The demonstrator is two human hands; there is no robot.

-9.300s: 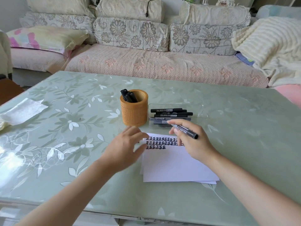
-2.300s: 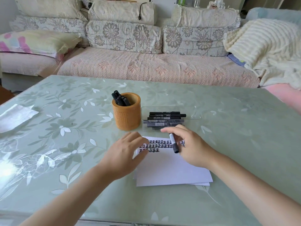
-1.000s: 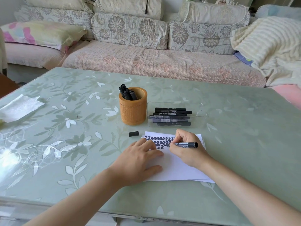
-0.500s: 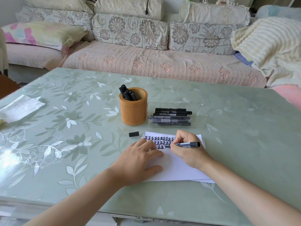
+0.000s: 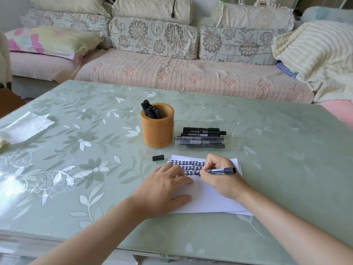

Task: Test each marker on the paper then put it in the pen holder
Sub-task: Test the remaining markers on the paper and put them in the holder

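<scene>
Head: marker (image 5: 219,170) tip near paper (image 5: 206,199) top.

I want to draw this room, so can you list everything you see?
table: one, green, leaf-patterned, foreground
pen holder: one, orange-brown, mid-table
markers in holder: several, black, upright
clear tray: one, right of pen holder
markers in tray: several, black, lying flat
cap: one, black, beside the paper
paper: small stack, white, under both hands
tissue: one, white, table's left edge
sofa: one, floral, behind the table
blanket: one, cream, sofa's right end
left hand: flat on the paper
right hand: fingers grip one black marker, tip on the paper
</scene>
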